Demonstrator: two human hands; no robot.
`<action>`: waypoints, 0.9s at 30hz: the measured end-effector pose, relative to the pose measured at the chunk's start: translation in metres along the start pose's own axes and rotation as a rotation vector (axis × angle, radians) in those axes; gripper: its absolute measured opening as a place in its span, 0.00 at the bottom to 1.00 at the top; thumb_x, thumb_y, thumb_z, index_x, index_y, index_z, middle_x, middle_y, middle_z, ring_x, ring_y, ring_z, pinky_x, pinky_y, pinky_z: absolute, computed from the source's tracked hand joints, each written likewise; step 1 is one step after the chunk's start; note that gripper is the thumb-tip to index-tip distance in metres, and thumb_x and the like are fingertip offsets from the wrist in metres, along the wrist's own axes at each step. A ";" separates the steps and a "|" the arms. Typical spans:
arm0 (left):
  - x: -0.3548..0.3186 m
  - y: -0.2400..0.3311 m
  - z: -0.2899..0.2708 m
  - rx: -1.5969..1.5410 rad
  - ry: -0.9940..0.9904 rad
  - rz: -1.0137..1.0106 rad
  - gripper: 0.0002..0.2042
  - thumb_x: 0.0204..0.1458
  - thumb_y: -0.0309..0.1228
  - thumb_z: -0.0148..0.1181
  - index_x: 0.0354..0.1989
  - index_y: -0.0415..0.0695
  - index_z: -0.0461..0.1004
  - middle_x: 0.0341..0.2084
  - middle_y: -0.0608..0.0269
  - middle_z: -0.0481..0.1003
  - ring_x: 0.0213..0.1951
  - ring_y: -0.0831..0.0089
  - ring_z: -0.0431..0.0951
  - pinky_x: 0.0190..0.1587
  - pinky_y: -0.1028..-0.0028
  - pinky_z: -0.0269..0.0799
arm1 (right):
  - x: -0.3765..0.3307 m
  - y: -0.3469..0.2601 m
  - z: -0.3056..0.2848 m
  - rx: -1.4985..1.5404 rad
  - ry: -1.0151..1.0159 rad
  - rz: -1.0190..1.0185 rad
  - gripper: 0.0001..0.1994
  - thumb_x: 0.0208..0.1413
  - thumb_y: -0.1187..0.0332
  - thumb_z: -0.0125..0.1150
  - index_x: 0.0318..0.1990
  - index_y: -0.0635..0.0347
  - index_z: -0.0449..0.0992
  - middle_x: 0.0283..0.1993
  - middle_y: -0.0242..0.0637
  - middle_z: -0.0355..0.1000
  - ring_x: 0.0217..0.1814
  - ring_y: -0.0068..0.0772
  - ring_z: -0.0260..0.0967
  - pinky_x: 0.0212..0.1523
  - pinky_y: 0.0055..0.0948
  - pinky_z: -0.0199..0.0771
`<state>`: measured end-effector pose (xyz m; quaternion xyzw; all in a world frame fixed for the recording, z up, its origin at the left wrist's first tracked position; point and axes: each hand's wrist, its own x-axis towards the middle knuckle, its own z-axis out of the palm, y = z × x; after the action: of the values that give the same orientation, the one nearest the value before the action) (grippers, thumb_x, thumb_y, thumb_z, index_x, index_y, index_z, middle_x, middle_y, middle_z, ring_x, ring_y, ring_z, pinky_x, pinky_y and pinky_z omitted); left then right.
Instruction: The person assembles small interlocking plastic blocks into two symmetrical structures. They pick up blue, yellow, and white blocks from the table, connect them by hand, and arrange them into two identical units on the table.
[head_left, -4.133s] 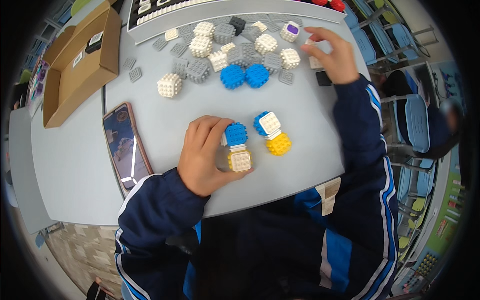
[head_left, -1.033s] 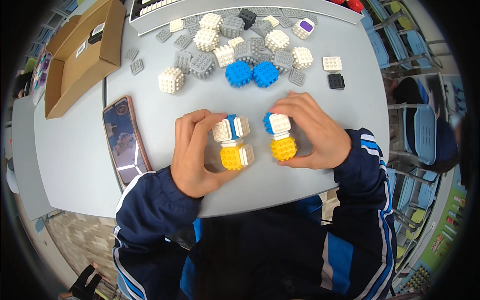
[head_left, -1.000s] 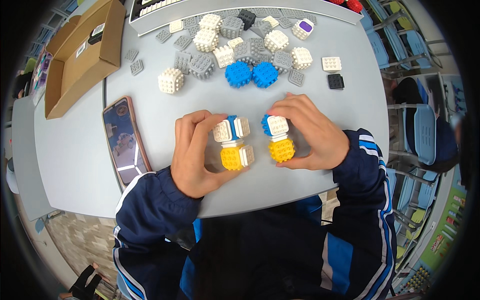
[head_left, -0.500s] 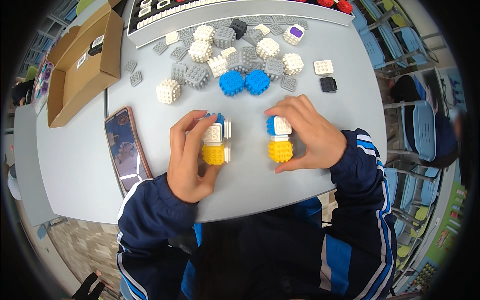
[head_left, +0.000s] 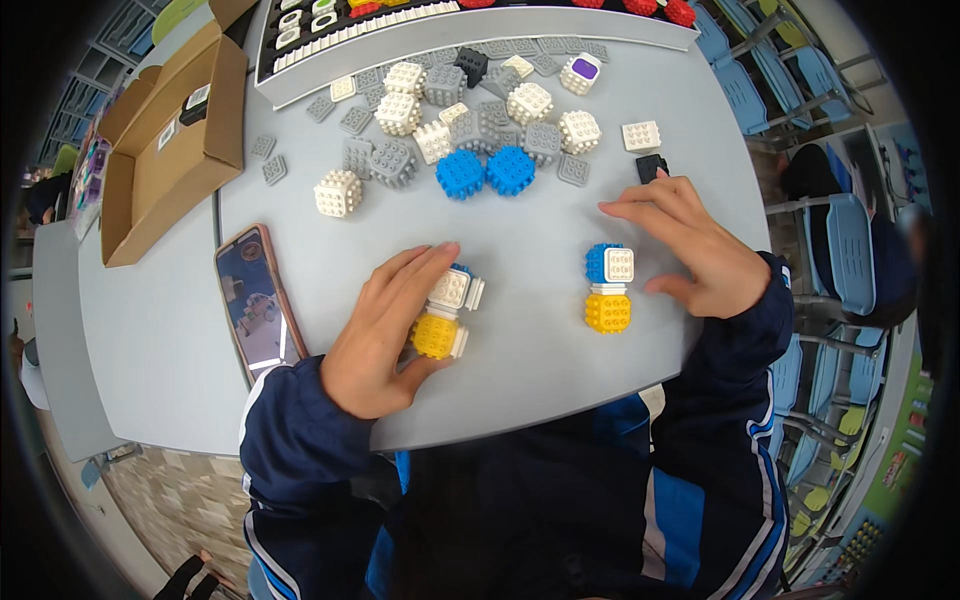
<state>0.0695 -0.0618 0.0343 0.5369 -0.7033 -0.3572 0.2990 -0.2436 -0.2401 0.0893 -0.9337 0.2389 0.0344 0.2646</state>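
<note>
My left hand [head_left: 375,335] curls round the left side of a small stack of studded building blocks [head_left: 435,337], a yellow cube below a white-faced blue one. White plates stick out on the right side of that stack, and its far end is partly hidden by my fingers. To the right stands a second block stack [head_left: 608,312], also blue with a white face over yellow, joined by a white piece. My right hand [head_left: 705,250] is open beside it, fingers apart and not touching it. A fingertip is close to a black block [head_left: 650,166].
Two blue blocks [head_left: 460,175] lie beyond my hands, before a heap of white and grey blocks [head_left: 475,130] and plates. A phone [head_left: 258,300] lies at the left, near an open cardboard box [head_left: 165,190]. A white parts tray [head_left: 480,50] spans the back.
My right hand has let go of the right stack and moved right, toward the black block. That stack now stands further right. The left stack has shifted slightly nearer and tilted.
</note>
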 end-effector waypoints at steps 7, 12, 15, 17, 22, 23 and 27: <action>-0.004 0.001 -0.014 -0.052 0.010 -0.039 0.48 0.35 0.06 0.52 0.75 0.42 0.56 0.74 0.42 0.52 0.74 0.43 0.54 0.75 0.59 0.48 | 0.042 0.027 -0.020 -0.127 0.509 -0.205 0.23 0.51 0.83 0.61 0.57 0.59 0.77 0.52 0.45 0.75 0.58 0.51 0.68 0.61 0.42 0.69; 0.004 0.012 -0.012 -0.040 0.046 0.016 0.46 0.34 0.16 0.62 0.72 0.42 0.60 0.73 0.43 0.55 0.70 0.41 0.58 0.73 0.53 0.49 | 0.121 0.086 -0.024 -0.310 0.619 -0.263 0.20 0.59 0.77 0.61 0.59 0.54 0.79 0.56 0.41 0.76 0.61 0.47 0.69 0.64 0.39 0.68; 0.000 0.005 0.001 0.229 0.179 0.081 0.45 0.36 0.23 0.71 0.70 0.41 0.62 0.70 0.42 0.60 0.68 0.45 0.63 0.70 0.54 0.54 | 0.166 0.092 -0.016 -0.391 0.541 -0.236 0.20 0.60 0.75 0.62 0.60 0.51 0.79 0.59 0.40 0.76 0.63 0.46 0.68 0.65 0.39 0.67; 0.005 -0.008 0.013 0.417 0.272 0.178 0.46 0.35 0.34 0.81 0.68 0.39 0.65 0.65 0.45 0.67 0.62 0.48 0.68 0.63 0.57 0.61 | 0.179 0.094 -0.011 -0.473 0.484 -0.155 0.20 0.57 0.74 0.67 0.58 0.50 0.80 0.59 0.38 0.76 0.64 0.45 0.68 0.67 0.39 0.67; 0.010 -0.011 0.024 0.395 0.339 0.139 0.39 0.39 0.37 0.79 0.62 0.36 0.71 0.54 0.54 0.75 0.55 0.54 0.72 0.59 0.60 0.63 | 0.182 0.098 -0.006 -0.470 0.486 -0.177 0.19 0.51 0.72 0.73 0.52 0.52 0.82 0.58 0.37 0.76 0.64 0.44 0.68 0.65 0.39 0.69; 0.009 -0.012 0.024 0.403 0.342 0.138 0.37 0.39 0.36 0.79 0.61 0.37 0.72 0.53 0.54 0.76 0.54 0.55 0.72 0.58 0.60 0.63 | 0.183 0.099 -0.006 -0.459 0.490 -0.193 0.18 0.50 0.72 0.74 0.51 0.53 0.83 0.57 0.37 0.76 0.64 0.44 0.68 0.65 0.40 0.69; 0.013 -0.015 0.028 0.396 0.316 0.184 0.33 0.41 0.31 0.77 0.59 0.38 0.75 0.50 0.57 0.77 0.50 0.58 0.73 0.54 0.61 0.64 | 0.180 0.098 -0.006 -0.526 0.494 -0.171 0.18 0.50 0.73 0.73 0.49 0.54 0.81 0.56 0.37 0.77 0.62 0.44 0.70 0.61 0.40 0.72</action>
<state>0.0518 -0.0717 0.0069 0.5680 -0.7498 -0.0959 0.3255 -0.1299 -0.3930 0.0131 -0.9665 0.1998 -0.1540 -0.0480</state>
